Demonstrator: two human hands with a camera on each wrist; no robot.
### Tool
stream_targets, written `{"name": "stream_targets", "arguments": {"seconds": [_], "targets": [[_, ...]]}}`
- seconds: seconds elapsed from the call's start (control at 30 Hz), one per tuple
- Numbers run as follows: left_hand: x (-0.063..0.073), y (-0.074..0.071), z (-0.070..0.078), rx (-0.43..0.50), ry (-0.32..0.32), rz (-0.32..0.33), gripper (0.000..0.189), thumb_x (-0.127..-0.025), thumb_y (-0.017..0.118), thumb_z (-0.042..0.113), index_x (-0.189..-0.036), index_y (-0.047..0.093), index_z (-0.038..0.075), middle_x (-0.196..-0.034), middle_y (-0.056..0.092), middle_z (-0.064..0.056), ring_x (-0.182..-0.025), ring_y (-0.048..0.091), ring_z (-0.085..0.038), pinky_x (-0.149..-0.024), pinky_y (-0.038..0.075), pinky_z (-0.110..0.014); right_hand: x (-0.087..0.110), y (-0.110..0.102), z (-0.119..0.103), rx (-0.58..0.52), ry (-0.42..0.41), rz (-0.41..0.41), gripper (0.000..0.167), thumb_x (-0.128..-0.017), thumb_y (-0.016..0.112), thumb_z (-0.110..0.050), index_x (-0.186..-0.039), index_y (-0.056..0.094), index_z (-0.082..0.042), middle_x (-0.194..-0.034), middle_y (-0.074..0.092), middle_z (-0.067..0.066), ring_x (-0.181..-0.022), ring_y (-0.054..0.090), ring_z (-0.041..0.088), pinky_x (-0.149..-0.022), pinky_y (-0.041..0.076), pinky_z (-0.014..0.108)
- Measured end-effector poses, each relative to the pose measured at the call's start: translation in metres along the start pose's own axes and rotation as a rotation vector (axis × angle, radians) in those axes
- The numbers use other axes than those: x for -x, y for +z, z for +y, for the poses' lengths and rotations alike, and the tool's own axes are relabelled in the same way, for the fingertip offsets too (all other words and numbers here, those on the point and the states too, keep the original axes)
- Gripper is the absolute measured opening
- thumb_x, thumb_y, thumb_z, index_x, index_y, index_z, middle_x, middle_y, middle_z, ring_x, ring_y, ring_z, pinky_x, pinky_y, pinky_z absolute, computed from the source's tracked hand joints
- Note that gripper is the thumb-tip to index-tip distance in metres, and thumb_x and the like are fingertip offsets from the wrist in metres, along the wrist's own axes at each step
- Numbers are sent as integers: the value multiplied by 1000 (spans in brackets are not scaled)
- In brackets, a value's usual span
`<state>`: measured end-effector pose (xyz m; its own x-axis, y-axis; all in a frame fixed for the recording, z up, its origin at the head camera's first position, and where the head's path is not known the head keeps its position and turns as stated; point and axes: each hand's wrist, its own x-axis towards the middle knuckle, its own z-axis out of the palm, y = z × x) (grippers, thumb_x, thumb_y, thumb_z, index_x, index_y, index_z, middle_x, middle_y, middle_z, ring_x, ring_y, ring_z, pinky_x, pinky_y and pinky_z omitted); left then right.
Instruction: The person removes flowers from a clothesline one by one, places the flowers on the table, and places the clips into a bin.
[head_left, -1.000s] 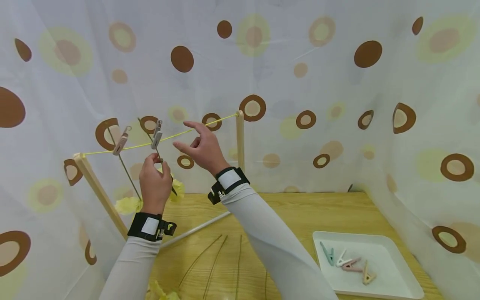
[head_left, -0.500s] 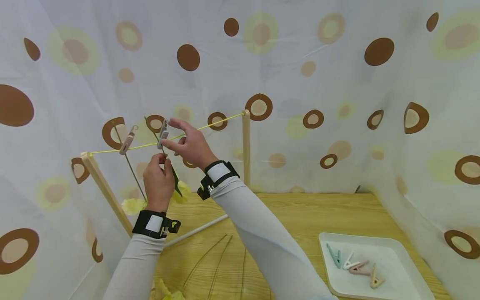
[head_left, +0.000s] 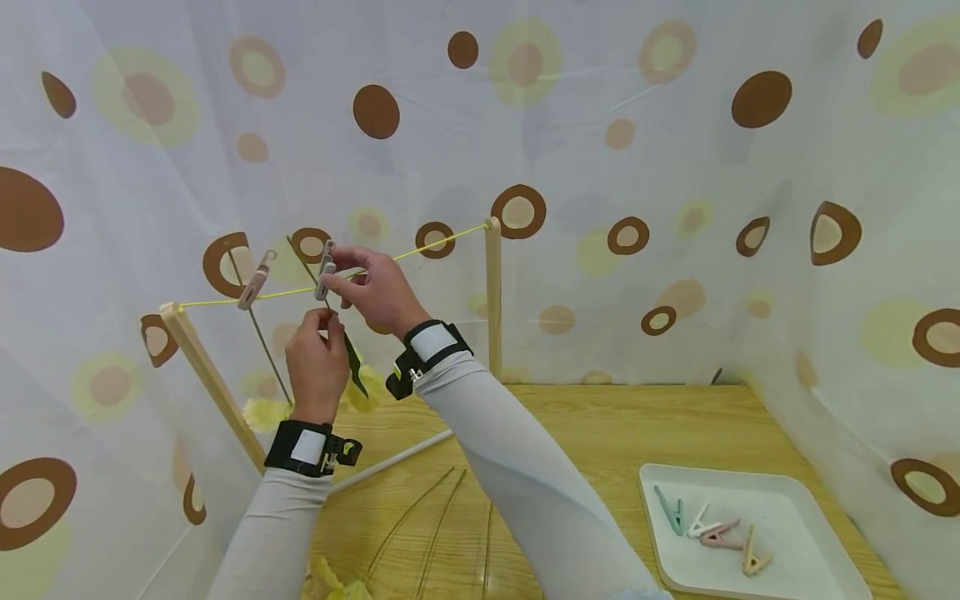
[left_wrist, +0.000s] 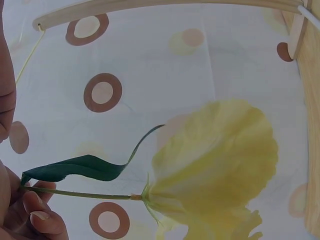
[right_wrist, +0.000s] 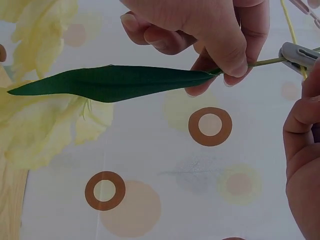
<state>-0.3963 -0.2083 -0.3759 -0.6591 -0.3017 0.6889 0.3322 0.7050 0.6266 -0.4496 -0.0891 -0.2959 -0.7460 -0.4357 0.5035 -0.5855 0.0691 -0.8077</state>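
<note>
In the head view my left hand (head_left: 317, 362) pinches the stem of an artificial yellow flower, which hangs head down. Its yellow bloom (left_wrist: 215, 160) and long green leaf (left_wrist: 90, 167) show well in the left wrist view. Just above those fingers, a grey clothespin (head_left: 326, 280) sits on the yellow string (head_left: 285, 292) with the stem running through it. My right hand (head_left: 378, 292) holds this clothespin between thumb and fingers. To the left, a pinkish clothespin (head_left: 253, 289) on the same string holds a second stem, its yellow bloom (head_left: 267, 414) hanging below.
Wooden posts (head_left: 493, 300) carry the string at both ends, and a white rod (head_left: 401, 457) runs along their base. A white tray (head_left: 817, 542) at the right contains several clothespins (head_left: 722, 536). Several thin stems (head_left: 437, 533) and another yellow flower (head_left: 337, 587) lie on the table near the front.
My right hand, earlier apart from the string with thumb and finger spread, has moved left and taken hold of the grey clothespin. The left hand keeps its pinch on the stem.
</note>
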Motion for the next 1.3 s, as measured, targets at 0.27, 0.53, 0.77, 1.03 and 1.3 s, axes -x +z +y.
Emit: {"name": "stream_targets", "arguments": {"seconds": [0.27,0.53,0.77,1.03,1.3], "targets": [[1,0,1,-21,12,-6,27,-105,54,19,-110,65,-5,-94,71,-20,-74,64,-35,-69,54,-47,5,-1,0,-25,17,34,36,-95,70,-20,-129,64,-8,-116,67,6,-68,65,16,-67,56,28],[6,1,2,-38,-4,-29,24,-104,55,17,-111,65,-4,-96,71,-20,-77,65,-35,-71,55,-48,8,-2,0,-93,-9,101,37,-96,69,-17,-131,63,-6,-114,68,8,-56,56,18,-55,47,25],[14,0,0,-62,22,-51,27,-104,54,19,-110,66,-5,-97,71,-20,-74,65,-34,-69,55,-47,12,-11,-7,-198,-40,240,34,-95,70,-16,-128,66,-8,-113,67,6,-59,55,26,-57,47,24],[38,-8,-10,-72,144,-36,21,-102,57,12,-107,68,-6,-93,69,-21,-72,64,-34,-65,54,-47,35,-42,-2,-224,-126,359,34,-94,71,-12,-125,66,-1,-110,68,10,-63,57,13,-58,47,23],[71,-9,-19,-120,257,-122,19,-101,59,9,-109,69,-5,-95,69,-20,-73,65,-31,-63,54,-46,80,-83,22,-101,-120,414,30,-94,71,-13,-121,68,-1,-105,69,9,-75,60,16,-66,49,21]]}}
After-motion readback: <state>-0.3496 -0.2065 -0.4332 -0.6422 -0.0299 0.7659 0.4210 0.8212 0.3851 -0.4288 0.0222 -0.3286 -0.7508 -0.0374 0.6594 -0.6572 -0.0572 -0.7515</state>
